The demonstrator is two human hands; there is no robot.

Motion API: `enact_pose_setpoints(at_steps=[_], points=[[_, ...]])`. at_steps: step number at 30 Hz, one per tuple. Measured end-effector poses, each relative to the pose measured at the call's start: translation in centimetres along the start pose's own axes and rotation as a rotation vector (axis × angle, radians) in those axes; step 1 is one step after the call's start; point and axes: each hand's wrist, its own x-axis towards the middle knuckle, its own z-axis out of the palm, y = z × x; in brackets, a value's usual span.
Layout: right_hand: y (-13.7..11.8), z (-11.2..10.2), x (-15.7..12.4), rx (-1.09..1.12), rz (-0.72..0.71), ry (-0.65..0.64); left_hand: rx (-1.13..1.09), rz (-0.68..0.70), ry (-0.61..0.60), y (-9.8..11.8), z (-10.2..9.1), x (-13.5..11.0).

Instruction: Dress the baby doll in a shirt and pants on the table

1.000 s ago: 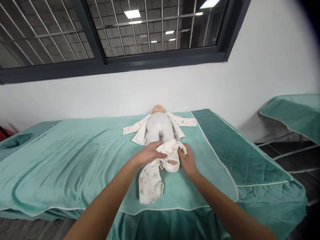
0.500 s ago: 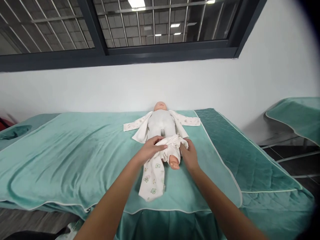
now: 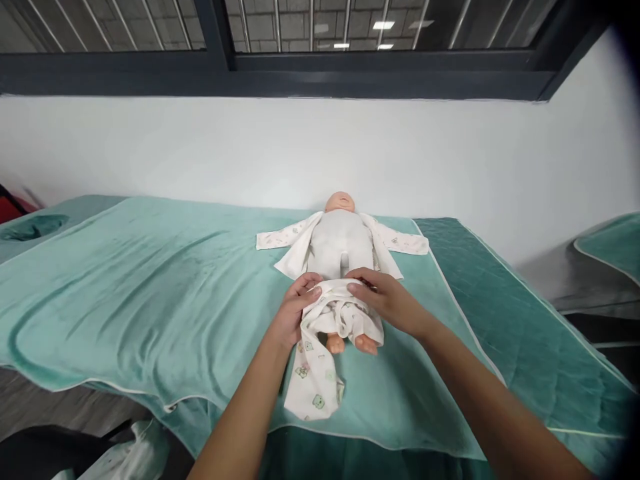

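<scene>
A baby doll [image 3: 335,241] lies on its back, head toward the wall, in an unfastened white printed jacket [image 3: 295,252] with sleeves spread wide. White printed baby trousers [image 3: 345,313] are bunched around its lower legs. Both doll feet [image 3: 366,344] stick out below the bunched cloth, while one trouser leg [image 3: 315,387] hangs flat toward me on the left. My left hand [image 3: 295,312] grips the waistband at its left side, thumb on top. With fingers over the waistband's upper edge, my right hand [image 3: 385,300] pinches it near the middle right.
A light green sheet [image 3: 150,287] covers the bed, with a darker quilted cover [image 3: 480,293] at right. Behind it stands a white wall [image 3: 200,147] under a dark window frame [image 3: 380,83]. A dark object with pale cloth [image 3: 140,453] is at lower left.
My right hand has shifted from the trousers' right side onto the waistband. Both doll feet now show, where one showed before. The view has tipped downward.
</scene>
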Motion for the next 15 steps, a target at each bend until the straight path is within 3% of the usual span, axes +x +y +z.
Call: enact_pose_setpoints(at_steps=[3,5,8,11,15], points=[[-1.2,-0.9,2.7,0.02,0.133,-0.215,0.011,0.035,-0.016,0.5,1.2,1.2],[-1.0,-1.4,4.2,0.204,0.218,-0.237,0.017,0.04,-0.037,0.9,2.0,2.4],[0.7,-2.0,5.5,0.587,0.263,-0.101,0.082,0.035,-0.084,1.7,3.1,4.6],[3.1,-1.9,6.0,0.886,0.218,0.028,0.187,0.002,-0.172,2.4,3.5,6.8],[5.0,-0.9,5.9,1.009,0.199,0.135,0.281,-0.078,-0.338,2.6,3.1,8.2]])
